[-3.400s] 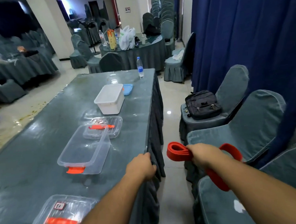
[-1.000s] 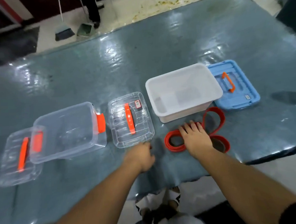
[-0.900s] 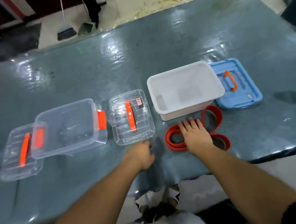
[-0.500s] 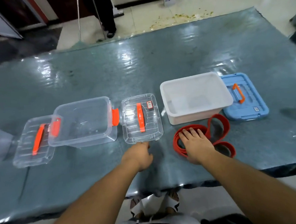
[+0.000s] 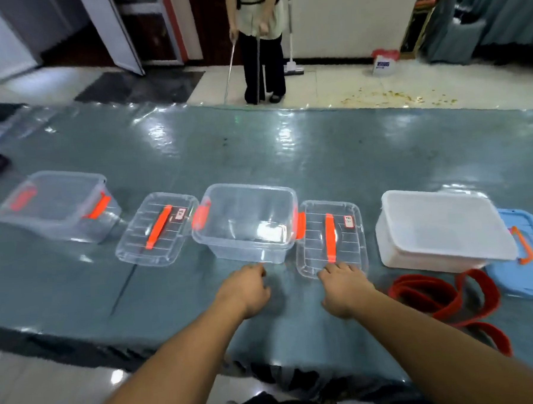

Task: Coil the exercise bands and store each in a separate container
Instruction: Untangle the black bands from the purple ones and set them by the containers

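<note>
A red exercise band point(image 5: 443, 297) lies loosely looped on the table in front of the white container point(image 5: 439, 226), with nothing holding it. My right hand point(image 5: 345, 285) rests to its left, fingers spread at the near edge of a clear lid point(image 5: 330, 235). My left hand point(image 5: 248, 287) is loosely curled on the table just in front of the middle clear container point(image 5: 247, 221). A second clear container point(image 5: 55, 203) stands at the far left with another clear lid point(image 5: 157, 227) beside it. All three containers look empty.
A blue lid point(image 5: 530, 256) with an orange handle lies right of the white container. The grey table point(image 5: 256, 150) stretches wide behind the row. A person with a broom point(image 5: 260, 44) stands on the floor beyond the far edge.
My right hand has let go of the red band and moved left to the clear lid. The view has shifted left, bringing the far-left container into sight.
</note>
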